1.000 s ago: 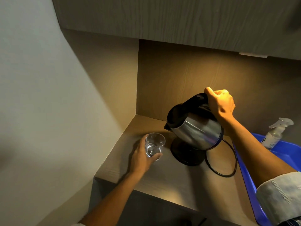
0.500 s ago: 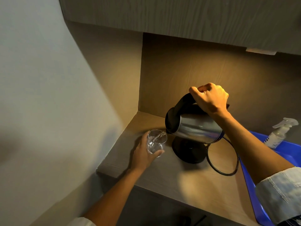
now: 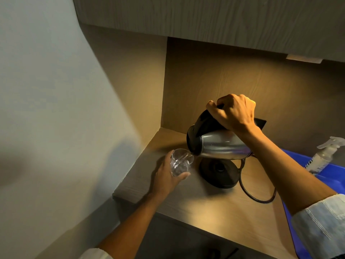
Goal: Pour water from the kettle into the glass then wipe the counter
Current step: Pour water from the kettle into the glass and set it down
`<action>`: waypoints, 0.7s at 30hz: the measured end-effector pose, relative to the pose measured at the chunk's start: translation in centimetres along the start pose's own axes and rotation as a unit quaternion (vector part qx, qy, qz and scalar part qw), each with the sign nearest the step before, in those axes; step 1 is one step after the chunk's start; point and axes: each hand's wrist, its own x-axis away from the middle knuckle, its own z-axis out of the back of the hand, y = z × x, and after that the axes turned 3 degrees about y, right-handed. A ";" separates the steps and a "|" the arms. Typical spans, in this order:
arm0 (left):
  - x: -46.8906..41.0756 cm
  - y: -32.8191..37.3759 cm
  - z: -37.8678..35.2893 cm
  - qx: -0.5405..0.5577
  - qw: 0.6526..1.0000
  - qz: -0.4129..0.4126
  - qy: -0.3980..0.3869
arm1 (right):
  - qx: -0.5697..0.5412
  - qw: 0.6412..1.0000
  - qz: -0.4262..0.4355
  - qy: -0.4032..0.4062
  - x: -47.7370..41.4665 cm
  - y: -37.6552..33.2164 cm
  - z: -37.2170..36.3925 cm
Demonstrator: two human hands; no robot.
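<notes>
Now my right hand point(image 3: 235, 114) grips the black handle of the steel kettle point(image 3: 218, 145), tipped above its base, spout over the clear glass point(image 3: 180, 162) my left hand point(image 3: 166, 177) holds on the wooden table point(image 3: 214, 206), far left.

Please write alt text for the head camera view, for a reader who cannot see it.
A right hand tips a steel kettle by its black handle, pouring water into a clear glass held by the left hand on a wooden counter. The kettle's black base sits behind.

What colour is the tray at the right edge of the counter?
Bright blue tray, seen best in the head view, beside the spray bottle.
</notes>
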 end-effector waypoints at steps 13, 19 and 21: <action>-0.1 -0.2 -0.2 -0.001 1.000 -0.018 0.004 | -0.029 0.994 -0.100 0.038 1.7 1.6 0.3; 0.0 -0.1 -0.2 0.028 1.000 -0.003 -0.011 | -0.092 0.961 -0.260 0.023 3.4 4.0 0.9; 0.1 -0.3 -0.2 0.018 1.000 -0.002 -0.008 | -0.124 0.937 -0.326 0.035 3.9 5.1 1.0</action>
